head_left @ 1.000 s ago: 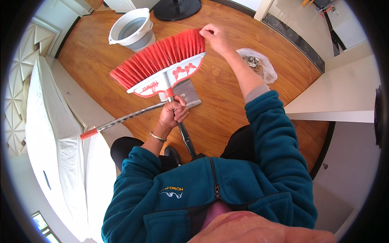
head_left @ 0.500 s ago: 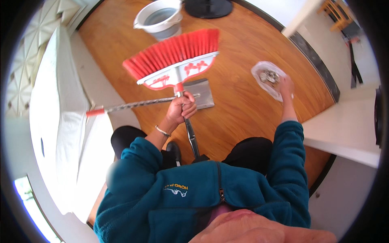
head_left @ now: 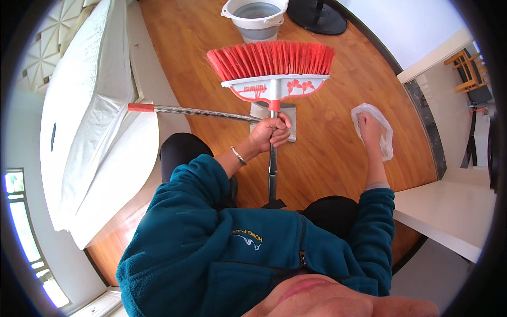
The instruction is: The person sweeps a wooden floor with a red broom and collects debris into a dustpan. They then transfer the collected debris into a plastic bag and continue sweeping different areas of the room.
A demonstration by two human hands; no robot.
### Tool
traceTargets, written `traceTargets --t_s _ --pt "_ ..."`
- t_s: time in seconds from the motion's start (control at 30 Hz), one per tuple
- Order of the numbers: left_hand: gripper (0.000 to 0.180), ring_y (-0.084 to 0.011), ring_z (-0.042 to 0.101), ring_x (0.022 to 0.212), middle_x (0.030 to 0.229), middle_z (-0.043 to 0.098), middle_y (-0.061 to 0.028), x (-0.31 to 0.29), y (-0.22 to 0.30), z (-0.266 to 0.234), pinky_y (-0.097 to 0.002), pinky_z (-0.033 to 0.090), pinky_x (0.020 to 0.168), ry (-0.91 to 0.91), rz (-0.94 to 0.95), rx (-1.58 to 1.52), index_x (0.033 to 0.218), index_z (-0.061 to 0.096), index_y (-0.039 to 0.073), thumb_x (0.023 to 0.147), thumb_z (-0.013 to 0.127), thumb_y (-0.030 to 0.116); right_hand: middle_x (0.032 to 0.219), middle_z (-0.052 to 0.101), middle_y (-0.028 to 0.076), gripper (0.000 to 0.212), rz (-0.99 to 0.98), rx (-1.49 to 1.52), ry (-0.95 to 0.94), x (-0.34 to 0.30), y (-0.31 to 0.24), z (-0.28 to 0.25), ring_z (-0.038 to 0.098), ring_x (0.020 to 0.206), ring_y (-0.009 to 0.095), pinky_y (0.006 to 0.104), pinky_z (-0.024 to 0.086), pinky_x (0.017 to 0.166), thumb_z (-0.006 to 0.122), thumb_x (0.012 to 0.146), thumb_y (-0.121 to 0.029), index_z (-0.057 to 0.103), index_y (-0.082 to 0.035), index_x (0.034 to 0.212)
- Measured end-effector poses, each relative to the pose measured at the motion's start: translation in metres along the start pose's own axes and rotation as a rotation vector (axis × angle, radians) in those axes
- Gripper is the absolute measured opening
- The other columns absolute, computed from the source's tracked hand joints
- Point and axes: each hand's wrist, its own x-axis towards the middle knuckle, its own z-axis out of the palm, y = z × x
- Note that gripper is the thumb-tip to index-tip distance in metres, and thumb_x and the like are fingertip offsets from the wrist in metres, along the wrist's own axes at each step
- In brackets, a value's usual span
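Note:
My left hand (head_left: 270, 132) is wrapped round the dark metal handle of a broom (head_left: 274, 84), just below its head. The broom is bristles-up, with red bristles fanned out on a white block. Behind that hand lies a metal dustpan (head_left: 291, 120); its twisted silver handle with a red grip runs left toward the white bed. Off to the right, my right hand (head_left: 369, 127) reaches down into the mouth of a clear plastic bag (head_left: 388, 142) on the floor. Its fingers are curled, and what they hold is hidden. The hand covers the bag's contents.
A white and grey bucket (head_left: 259, 24) stands beyond the broom, beside a round black base (head_left: 319, 21). The white bed (head_left: 90, 132) borders the left. To the right is a white tabletop (head_left: 443, 211); a wooden chair (head_left: 470, 74) shows through the far opening.
My right hand has moved from the bag's rim into its mouth, covering the contents that showed before. The view has shifted, and the broom now stands more upright in it.

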Motion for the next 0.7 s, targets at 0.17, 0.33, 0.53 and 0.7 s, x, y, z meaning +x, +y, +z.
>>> traceTargets --t_s 0.17,0.33,0.53,0.7 --pt "0.009 -0.0116 0.032 0.034 0.047 0.032 -0.0001 0.003 0.001 -0.001 -0.0273 0.029 0.034 0.057 -0.014 0.046 0.081 0.055 0.001 0.079 0.046 0.001 0.073 0.062 0.012 0.013 -0.122 0.412 0.26 0.027 -0.116 -0.052 0.059 0.065 0.026 0.0362 0.046 0.06 0.065 0.082 -0.015 0.063 -0.002 0.079" --pt "0.006 -0.01 0.033 0.036 0.049 0.034 0.0007 0.015 -0.008 0.005 -0.0269 0.029 0.034 0.338 -0.051 0.185 0.082 0.053 0.001 0.08 0.047 0.002 0.071 0.061 0.007 0.006 -0.358 0.64 0.278 0.045 -0.215 -0.085 0.057 0.063 0.015 0.0283 0.045 0.058 0.069 0.078 -0.006 0.065 -0.002 0.079" --pt "0.006 -0.0072 0.034 0.037 0.052 0.039 0.0024 0.022 -0.02 0.0 -0.0257 0.03 0.032 0.445 0.036 0.285 0.082 0.053 0.001 0.081 0.047 0.002 0.072 0.059 0.003 0.005 -0.408 0.773 0.242 0.041 -0.274 -0.097 0.053 0.063 0.009 0.023 0.043 0.057 0.068 0.079 -0.004 0.064 -0.001 0.08" --pt "0.005 -0.007 0.034 0.034 0.052 0.041 0.0022 0.027 -0.025 -0.005 -0.0248 0.028 0.03 0.5 0.073 0.368 0.081 0.053 0.001 0.081 0.048 0.002 0.069 0.057 -0.001 0.011 -0.364 0.767 0.259 0.035 -0.29 -0.082 0.049 0.06 0.004 0.0199 0.04 0.054 0.071 0.08 -0.007 0.061 -0.001 0.079"
